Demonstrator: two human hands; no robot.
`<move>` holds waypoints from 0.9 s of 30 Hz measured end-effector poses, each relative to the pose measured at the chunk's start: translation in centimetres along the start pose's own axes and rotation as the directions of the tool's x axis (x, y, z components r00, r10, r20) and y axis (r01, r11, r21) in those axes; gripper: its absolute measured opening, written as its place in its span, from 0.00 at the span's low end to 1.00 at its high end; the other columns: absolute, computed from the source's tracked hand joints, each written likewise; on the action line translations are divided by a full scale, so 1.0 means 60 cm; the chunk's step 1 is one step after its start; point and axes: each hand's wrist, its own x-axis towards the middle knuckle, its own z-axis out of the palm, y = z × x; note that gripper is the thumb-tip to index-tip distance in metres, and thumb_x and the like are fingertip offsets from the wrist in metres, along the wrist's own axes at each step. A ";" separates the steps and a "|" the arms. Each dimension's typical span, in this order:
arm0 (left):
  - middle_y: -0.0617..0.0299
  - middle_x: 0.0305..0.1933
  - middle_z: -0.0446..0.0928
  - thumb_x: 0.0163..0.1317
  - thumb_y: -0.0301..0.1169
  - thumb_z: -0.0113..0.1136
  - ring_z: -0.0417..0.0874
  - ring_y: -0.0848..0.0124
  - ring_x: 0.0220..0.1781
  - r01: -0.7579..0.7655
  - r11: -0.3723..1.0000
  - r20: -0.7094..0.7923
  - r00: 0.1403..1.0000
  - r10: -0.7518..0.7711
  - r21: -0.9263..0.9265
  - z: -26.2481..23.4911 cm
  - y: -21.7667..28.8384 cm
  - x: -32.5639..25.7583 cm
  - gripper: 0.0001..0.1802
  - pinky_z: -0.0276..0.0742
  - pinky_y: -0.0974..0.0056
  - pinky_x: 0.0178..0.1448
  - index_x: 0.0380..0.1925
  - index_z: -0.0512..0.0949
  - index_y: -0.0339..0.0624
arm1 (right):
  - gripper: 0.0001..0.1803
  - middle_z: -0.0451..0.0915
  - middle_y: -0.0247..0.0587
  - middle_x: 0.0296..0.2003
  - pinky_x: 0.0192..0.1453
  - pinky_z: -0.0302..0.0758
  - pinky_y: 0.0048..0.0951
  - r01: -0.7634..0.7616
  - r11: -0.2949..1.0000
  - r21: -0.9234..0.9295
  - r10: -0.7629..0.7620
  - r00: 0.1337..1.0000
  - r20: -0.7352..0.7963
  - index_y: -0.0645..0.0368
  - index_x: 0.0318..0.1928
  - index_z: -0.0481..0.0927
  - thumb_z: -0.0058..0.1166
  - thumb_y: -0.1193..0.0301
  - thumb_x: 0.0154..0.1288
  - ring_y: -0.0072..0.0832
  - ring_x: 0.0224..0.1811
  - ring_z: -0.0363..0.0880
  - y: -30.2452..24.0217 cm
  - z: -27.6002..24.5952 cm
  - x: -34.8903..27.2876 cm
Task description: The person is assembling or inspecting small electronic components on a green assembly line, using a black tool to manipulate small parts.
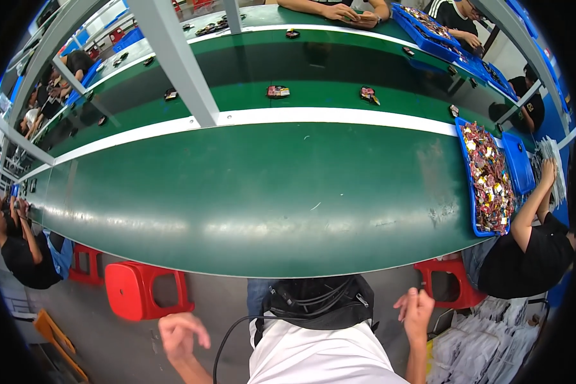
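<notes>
My left hand (184, 334) hangs in the air below the table's near edge, by a red stool. Its fingers are loosely bent and slightly blurred, with nothing in them. On the other side of my body, my right hand (416, 308) is raised with its fingers loosely curled and apart, also holding nothing. Neither hand touches the green work surface (249, 185) in front of me. A black waist bag (320, 301) with black cables sits at my waist over a white shirt, between the two hands.
A blue tray (464, 157) heaped with small red, yellow and white pieces stands at the right. Beyond the white rail (339, 116), a green conveyor carries small dark packs (278, 92). A grey post (179, 61) rises from the rail. Red stools (125, 291) and seated people flank me.
</notes>
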 end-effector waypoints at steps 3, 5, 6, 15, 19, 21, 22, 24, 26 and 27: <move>0.50 0.31 0.84 0.71 0.38 0.58 0.86 0.65 0.29 0.371 0.909 -0.361 0.888 -0.287 0.191 -0.027 -0.094 -0.002 0.19 0.75 0.65 0.27 0.40 0.82 0.28 | 0.23 0.82 0.37 0.18 0.17 0.57 0.22 -0.222 0.975 0.013 0.222 0.975 -0.003 0.61 0.29 0.79 0.44 0.62 0.81 0.13 0.11 0.61 0.145 0.025 -0.006; 0.53 0.33 0.85 0.72 0.40 0.56 0.87 0.66 0.33 0.406 0.881 -0.478 0.840 -0.255 0.243 -0.013 -0.168 0.024 0.19 0.77 0.66 0.29 0.41 0.83 0.31 | 0.23 0.83 0.38 0.18 0.17 0.56 0.21 -0.259 0.966 0.017 0.256 0.961 0.100 0.61 0.30 0.81 0.45 0.59 0.81 0.12 0.12 0.60 0.175 0.040 0.018; 0.53 0.34 0.85 0.73 0.40 0.55 0.87 0.67 0.34 0.410 0.873 -0.414 0.866 -0.281 0.265 0.003 -0.185 0.044 0.19 0.78 0.66 0.31 0.42 0.83 0.32 | 0.24 0.83 0.38 0.19 0.17 0.54 0.21 -0.318 0.948 0.009 0.311 0.932 0.185 0.62 0.32 0.82 0.45 0.57 0.80 0.12 0.12 0.60 0.181 0.042 0.014; 0.56 0.34 0.84 0.75 0.44 0.52 0.86 0.71 0.31 0.597 0.596 -0.025 0.717 -0.696 0.537 0.057 -0.213 0.156 0.25 0.82 0.65 0.30 0.41 0.84 0.29 | 0.23 0.68 0.25 0.14 0.19 0.55 0.25 -0.388 0.919 -0.076 0.387 0.844 0.372 0.57 0.23 0.80 0.56 0.57 0.76 0.14 0.14 0.61 0.092 0.093 0.078; 0.59 0.35 0.85 0.75 0.44 0.53 0.84 0.73 0.32 0.534 0.520 -0.059 0.733 -0.678 0.666 0.076 -0.222 0.154 0.22 0.82 0.65 0.34 0.43 0.85 0.34 | 0.26 0.65 0.22 0.15 0.21 0.54 0.26 -0.416 0.908 -0.045 0.404 0.844 0.353 0.56 0.19 0.74 0.57 0.57 0.75 0.13 0.17 0.59 0.075 0.120 0.081; 0.60 0.35 0.85 0.74 0.44 0.54 0.84 0.74 0.32 0.525 0.523 -0.083 0.755 -0.651 0.672 0.083 -0.225 0.154 0.22 0.82 0.65 0.35 0.44 0.85 0.36 | 0.27 0.62 0.21 0.15 0.23 0.54 0.27 -0.318 0.946 -0.054 0.316 0.878 0.359 0.58 0.18 0.71 0.58 0.58 0.75 0.13 0.20 0.57 0.101 0.123 0.086; 0.60 0.34 0.85 0.73 0.44 0.55 0.84 0.72 0.33 0.522 0.543 -0.081 0.766 -0.638 0.658 0.075 -0.232 0.148 0.21 0.81 0.65 0.38 0.45 0.85 0.36 | 0.29 0.60 0.22 0.15 0.24 0.54 0.29 -0.313 0.948 -0.048 0.309 0.882 0.357 0.60 0.18 0.68 0.58 0.58 0.74 0.15 0.22 0.55 0.099 0.128 0.087; 0.57 0.32 0.86 0.72 0.41 0.59 0.84 0.72 0.34 0.421 0.552 -0.072 0.836 -0.543 0.720 0.066 -0.256 0.129 0.18 0.78 0.65 0.41 0.47 0.85 0.37 | 0.29 0.60 0.23 0.15 0.24 0.54 0.30 -0.271 0.960 -0.072 0.279 0.893 0.354 0.60 0.18 0.68 0.59 0.58 0.74 0.15 0.22 0.54 0.096 0.132 0.090; 0.57 0.32 0.86 0.71 0.37 0.61 0.82 0.73 0.35 0.435 0.547 -0.125 0.849 -0.513 0.715 0.093 -0.239 0.124 0.15 0.77 0.66 0.42 0.49 0.85 0.39 | 0.29 0.58 0.26 0.15 0.24 0.54 0.32 -0.180 0.974 -0.138 0.217 0.913 0.344 0.62 0.18 0.67 0.60 0.58 0.73 0.17 0.22 0.53 0.069 0.132 0.092; 0.57 0.35 0.86 0.71 0.34 0.61 0.82 0.74 0.38 0.401 0.578 -0.109 0.875 -0.472 0.711 0.091 -0.248 0.119 0.14 0.76 0.66 0.44 0.50 0.84 0.38 | 0.30 0.57 0.29 0.14 0.24 0.55 0.33 -0.169 0.977 -0.126 0.203 0.919 0.338 0.63 0.18 0.66 0.60 0.58 0.72 0.18 0.21 0.53 0.070 0.135 0.093</move>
